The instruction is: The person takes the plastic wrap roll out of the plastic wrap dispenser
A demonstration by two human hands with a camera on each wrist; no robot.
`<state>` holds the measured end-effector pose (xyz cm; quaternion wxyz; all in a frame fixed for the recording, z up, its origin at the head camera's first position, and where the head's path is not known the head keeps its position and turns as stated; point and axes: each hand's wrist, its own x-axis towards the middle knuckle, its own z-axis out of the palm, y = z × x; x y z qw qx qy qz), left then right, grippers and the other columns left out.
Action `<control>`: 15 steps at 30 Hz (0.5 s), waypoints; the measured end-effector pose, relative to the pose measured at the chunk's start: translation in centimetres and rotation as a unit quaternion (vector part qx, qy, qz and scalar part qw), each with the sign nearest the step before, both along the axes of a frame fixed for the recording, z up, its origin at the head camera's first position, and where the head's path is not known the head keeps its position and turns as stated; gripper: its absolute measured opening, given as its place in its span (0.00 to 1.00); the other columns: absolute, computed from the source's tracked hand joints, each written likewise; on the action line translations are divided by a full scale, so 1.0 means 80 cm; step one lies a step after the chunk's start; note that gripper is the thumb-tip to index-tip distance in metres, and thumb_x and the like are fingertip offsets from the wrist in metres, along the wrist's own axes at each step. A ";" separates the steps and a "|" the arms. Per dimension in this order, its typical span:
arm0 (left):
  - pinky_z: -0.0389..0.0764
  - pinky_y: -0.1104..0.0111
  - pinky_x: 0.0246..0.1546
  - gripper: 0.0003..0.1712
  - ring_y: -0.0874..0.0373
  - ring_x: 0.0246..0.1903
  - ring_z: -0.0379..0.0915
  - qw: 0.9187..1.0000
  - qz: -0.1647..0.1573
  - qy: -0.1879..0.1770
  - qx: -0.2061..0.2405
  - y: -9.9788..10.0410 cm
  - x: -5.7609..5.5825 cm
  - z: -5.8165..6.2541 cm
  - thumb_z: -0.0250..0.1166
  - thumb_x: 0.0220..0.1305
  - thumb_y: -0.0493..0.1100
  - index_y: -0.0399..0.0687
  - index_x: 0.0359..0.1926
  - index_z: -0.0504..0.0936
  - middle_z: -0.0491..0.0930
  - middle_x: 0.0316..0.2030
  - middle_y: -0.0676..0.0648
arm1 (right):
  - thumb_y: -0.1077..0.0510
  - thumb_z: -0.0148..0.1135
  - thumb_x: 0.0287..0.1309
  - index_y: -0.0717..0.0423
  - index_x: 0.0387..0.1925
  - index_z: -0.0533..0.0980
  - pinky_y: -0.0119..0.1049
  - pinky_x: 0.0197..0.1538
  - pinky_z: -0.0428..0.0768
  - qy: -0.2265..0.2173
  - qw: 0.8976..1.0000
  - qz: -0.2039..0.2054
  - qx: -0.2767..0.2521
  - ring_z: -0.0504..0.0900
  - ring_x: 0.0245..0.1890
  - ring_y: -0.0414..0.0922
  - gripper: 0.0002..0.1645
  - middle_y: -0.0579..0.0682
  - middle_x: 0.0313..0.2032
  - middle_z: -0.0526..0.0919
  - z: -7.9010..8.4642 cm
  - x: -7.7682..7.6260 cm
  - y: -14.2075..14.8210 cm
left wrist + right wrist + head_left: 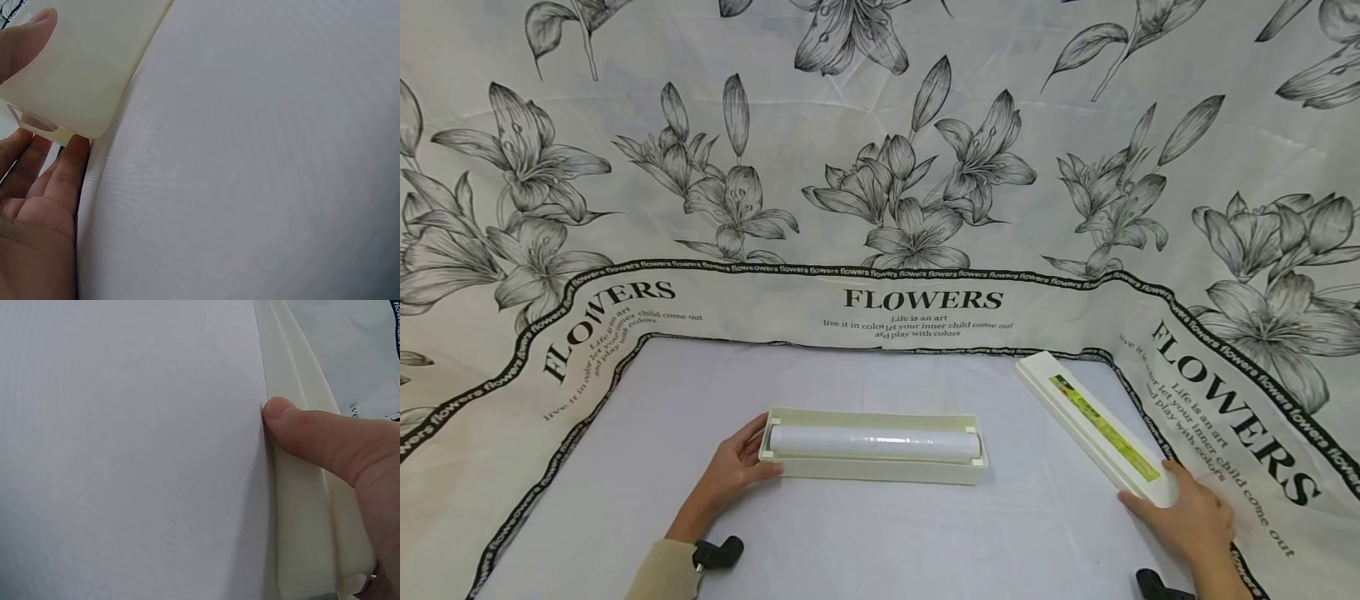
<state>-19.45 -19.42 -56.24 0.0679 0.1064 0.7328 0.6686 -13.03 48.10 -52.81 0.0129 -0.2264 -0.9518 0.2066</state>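
Two long things lie near the hands. The long, pale cream plastic box [872,471] sits in the middle of the white-covered counter [880,542], with its top off. A smooth, shiny white roll [865,442] lies inside it. The box looks light and stiff, so its ends should be good spots to hold. The roll may be slippery, and its outside looks thin, so it could tear. Off to the right is the long, flat, cream plastic lid [1087,433] with a green and yellow label [1105,427]. It lies at a slant and looks light and stiff too; its long sides should be easy to pinch.

The left hand [737,468] is bent partway round the box's left end, thumb on the front wall. The right hand [1195,515] grips the lid's near end, thumb on one long side; most fingers are hidden.
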 end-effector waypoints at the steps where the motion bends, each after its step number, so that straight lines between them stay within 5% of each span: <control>1: 0.71 0.83 0.61 0.59 0.37 0.77 0.53 1.000 0.000 -0.001 0.000 0.000 0.000 0.000 0.78 0.54 0.34 0.34 0.80 0.52 0.56 0.78 0.32 | 0.27 0.73 0.49 0.66 0.78 0.49 0.77 0.58 0.56 -0.002 1.000 0.000 -0.001 0.54 0.60 0.83 0.73 0.84 0.64 0.55 0.000 0.000 0.000; 15: 0.72 0.82 0.62 0.60 0.38 0.77 0.54 1.000 -0.002 -0.009 0.006 -0.001 -0.001 0.001 0.79 0.53 0.34 0.36 0.80 0.53 0.57 0.78 0.33 | 0.21 0.67 0.50 0.66 0.79 0.39 0.86 0.58 0.50 -0.051 0.999 0.016 -0.002 0.42 0.66 0.87 0.78 0.86 0.67 0.44 0.002 -0.004 -0.008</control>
